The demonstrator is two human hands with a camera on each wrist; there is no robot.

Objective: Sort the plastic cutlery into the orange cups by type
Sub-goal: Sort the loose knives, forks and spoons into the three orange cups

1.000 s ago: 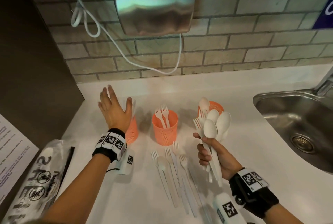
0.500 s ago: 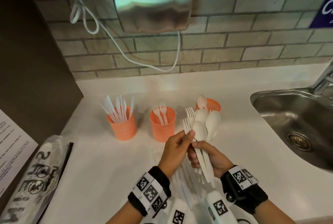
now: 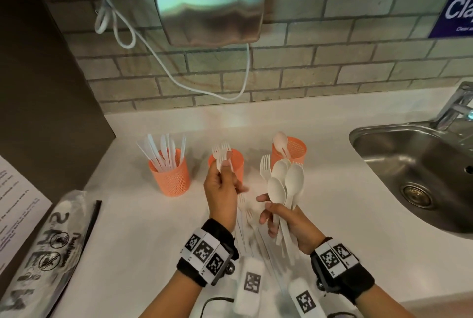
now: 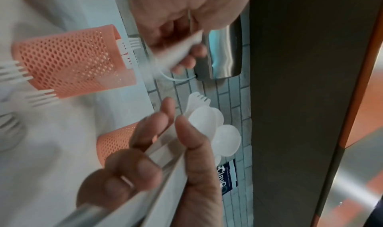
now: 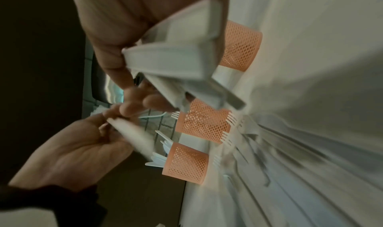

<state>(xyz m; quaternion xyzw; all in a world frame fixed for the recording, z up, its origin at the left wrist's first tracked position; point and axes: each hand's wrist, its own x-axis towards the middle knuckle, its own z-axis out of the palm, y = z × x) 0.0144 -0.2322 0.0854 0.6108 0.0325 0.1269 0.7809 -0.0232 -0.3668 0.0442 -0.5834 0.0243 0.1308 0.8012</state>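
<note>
Holding one fork [image 3: 222,158] by its neck, left hand [image 3: 221,197] pinches it thumb-to-fingers just above the middle cup [image 3: 231,168], tines up, long axis approx. vertical. Right hand [image 3: 286,223] is clamped on the spoon bundle [image 3: 286,184], just right of that cup, bowls up. Judgement: light, stiff, slick plastic; grip handles, not tines.

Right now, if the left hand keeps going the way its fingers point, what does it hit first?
Probably the middle orange cup: the left hand, pinching a fork, points up and away at its rim. Depth is unclear; it may already be above it.
</note>
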